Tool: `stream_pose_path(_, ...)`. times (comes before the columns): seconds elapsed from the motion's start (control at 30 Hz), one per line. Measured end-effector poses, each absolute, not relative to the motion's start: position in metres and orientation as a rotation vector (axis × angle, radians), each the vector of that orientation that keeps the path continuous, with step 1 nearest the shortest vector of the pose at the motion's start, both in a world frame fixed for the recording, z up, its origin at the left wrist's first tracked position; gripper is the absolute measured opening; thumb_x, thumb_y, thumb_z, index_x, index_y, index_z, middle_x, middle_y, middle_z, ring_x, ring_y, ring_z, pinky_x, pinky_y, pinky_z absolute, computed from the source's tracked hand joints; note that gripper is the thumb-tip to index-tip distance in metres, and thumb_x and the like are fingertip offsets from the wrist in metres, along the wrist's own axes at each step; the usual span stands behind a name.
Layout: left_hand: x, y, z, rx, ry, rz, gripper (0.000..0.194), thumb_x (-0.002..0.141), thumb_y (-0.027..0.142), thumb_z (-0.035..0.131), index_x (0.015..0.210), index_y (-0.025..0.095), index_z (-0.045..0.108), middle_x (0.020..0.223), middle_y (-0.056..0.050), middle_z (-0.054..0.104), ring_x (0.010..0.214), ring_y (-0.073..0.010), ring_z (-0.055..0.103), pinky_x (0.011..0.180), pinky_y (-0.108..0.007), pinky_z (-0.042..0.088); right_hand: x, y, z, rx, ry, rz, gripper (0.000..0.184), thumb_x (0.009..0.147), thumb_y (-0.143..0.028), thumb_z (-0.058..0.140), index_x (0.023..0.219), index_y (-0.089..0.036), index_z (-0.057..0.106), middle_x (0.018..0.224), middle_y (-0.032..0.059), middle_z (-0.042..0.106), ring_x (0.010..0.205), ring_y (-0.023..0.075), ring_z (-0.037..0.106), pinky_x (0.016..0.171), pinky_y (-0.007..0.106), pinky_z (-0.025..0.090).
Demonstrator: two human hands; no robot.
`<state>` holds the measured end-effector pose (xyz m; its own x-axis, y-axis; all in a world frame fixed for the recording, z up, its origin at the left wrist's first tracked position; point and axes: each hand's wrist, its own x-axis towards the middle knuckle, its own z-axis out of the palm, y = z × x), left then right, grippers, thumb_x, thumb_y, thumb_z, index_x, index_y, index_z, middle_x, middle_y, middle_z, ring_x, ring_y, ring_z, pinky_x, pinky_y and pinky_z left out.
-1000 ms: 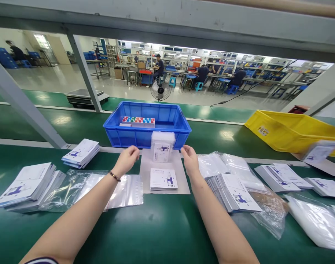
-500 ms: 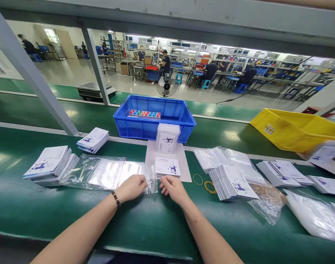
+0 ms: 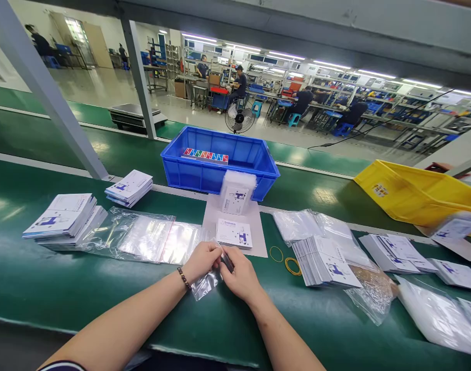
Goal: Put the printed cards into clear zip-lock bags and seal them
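My left hand (image 3: 203,259) and my right hand (image 3: 238,272) meet just above the green belt, both pinching the top of a clear plastic bag (image 3: 205,282) that hangs between them. Its mouth sits between my fingertips. Just beyond them lies a small white booklet (image 3: 234,233) with a blue figure, on a grey sheet (image 3: 254,242). More clear bags (image 3: 143,238) lie spread to the left of my left hand.
A blue bin (image 3: 220,165) holds a colourful box, with a bagged pack (image 3: 238,193) leaning on its front. Booklet stacks (image 3: 61,221) lie left and booklet stacks (image 3: 324,260) right. Two rubber bands (image 3: 285,259) lie nearby. A yellow bin (image 3: 417,193) stands far right. People work in the background.
My hands came back from the pack by the blue bin to the near belt, took a clear bag from the pile and lifted it between them.
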<state>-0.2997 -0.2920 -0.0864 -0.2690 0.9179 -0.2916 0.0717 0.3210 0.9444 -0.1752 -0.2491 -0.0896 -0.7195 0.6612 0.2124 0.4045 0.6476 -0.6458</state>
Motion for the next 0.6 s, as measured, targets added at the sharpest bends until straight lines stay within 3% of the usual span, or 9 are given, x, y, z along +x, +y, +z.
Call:
stream_pose_path(0.13, -0.300, -0.295, -0.091, 0.997, 1.619, 1.123, 0.030, 0.070, 0.036, 0.045, 0.047, 0.016, 0.043, 0.044, 0.005, 0.040, 0.044, -0.0081, 0.038, 0.044, -0.020, 0.030, -0.175, -0.246, -0.084, -0.949, -2.343, 0.924, 0.010, 0.071, -0.022, 0.050, 0.075, -0.020, 0.060, 0.066, 0.0007, 0.054, 0.057, 0.0125, 0.048, 0.053, 0.024, 0.040)
stream_pose_path(0.33, -0.298, -0.301, -0.090, 1.223, 1.664, 1.031, 0.030, 0.073, 0.034, 0.041, 0.049, 0.018, 0.040, 0.049, 0.004, 0.040, 0.050, -0.0102, 0.038, 0.049, -0.022, 0.030, -0.177, -0.244, -0.092, -0.928, -2.392, 0.816, 0.028, 0.077, -0.019, 0.038, 0.051, -0.020, 0.046, 0.051, -0.0009, 0.047, 0.050, 0.0121, 0.043, 0.047, 0.023, 0.032)
stream_pose_path(0.5, -0.298, -0.302, -0.090, 1.257, 1.718, 0.946, 0.028, 0.071, 0.031, 0.041, 0.046, 0.018, 0.034, 0.046, 0.004, 0.037, 0.048, -0.0100, 0.035, 0.047, -0.022, 0.027, -0.177, -0.239, -0.100, -1.092, -2.402, 0.389, 0.026, 0.079, -0.017, 0.035, 0.058, -0.019, 0.050, 0.058, 0.0038, 0.051, 0.058, 0.0159, 0.047, 0.056, 0.027, 0.035)
stream_pose_path(0.6, -0.304, -0.300, -0.092, 1.152, 1.699, 0.974, 0.030, 0.070, 0.032, 0.042, 0.045, 0.018, 0.032, 0.044, 0.005, 0.033, 0.045, -0.0088, 0.032, 0.045, -0.022, 0.025, -0.176, -0.241, -0.097, -0.966, -2.394, 0.358, 0.021, 0.082, -0.025, 0.038, 0.083, -0.017, 0.057, 0.077, 0.0085, 0.056, 0.072, 0.0188, 0.051, 0.065, 0.029, 0.040)
